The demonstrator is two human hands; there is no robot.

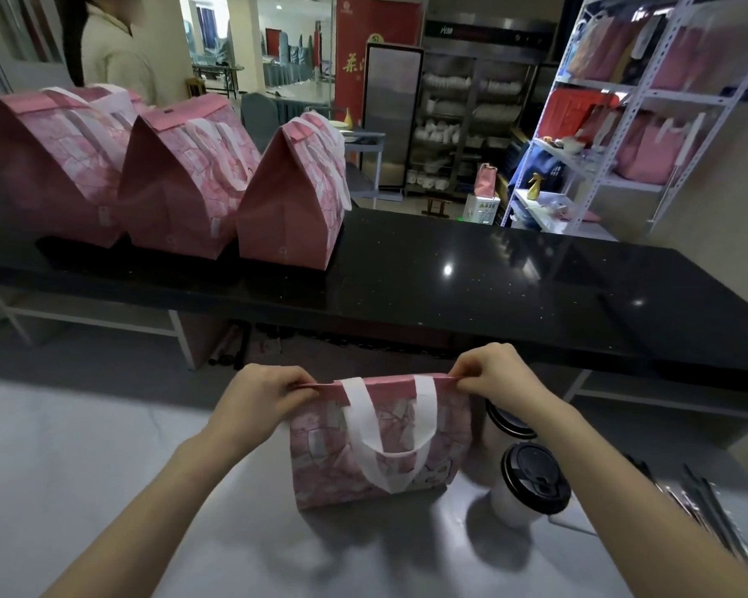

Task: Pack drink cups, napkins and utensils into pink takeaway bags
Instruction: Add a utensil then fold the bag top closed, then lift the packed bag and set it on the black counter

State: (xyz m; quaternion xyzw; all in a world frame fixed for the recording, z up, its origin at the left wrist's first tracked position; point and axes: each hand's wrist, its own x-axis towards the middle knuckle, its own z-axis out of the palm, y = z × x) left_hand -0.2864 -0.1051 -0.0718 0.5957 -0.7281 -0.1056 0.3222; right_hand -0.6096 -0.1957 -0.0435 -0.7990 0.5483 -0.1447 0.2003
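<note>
L hand (268, 397) and R hand (499, 377) both curled, each pinching one end of the folded top edge of the pink takeaway bag (320, 459). The bag stands upright btwn the hands on the steel worktop (104, 446), mouth pressed flat; contents not visible. White loop handle (357, 407) hangs slack down the near face, below the hands. Just outboard of and below R hand: white paper cup w/ black lid (534, 479), and a second lidded cup (508, 420) partly hidden behind the bag. Further out past R forearm: long dark wrapped pieces (709, 507), prob. utensil packs, can't confirm. Well beyond L hand, on the black counter (450, 274): three closed pink bags (182, 187) in a row. Handling est.: bag is thin coated fabric or paper, light, soft-walled, and holds a crease. Take it at the top fold corners to seal; lift by the handle, not the walls, which would likely buckle. Cups prob. liquid-filled w/ press-on lids, so grip mid-wall, keep upright, don't squeeze.
</note>
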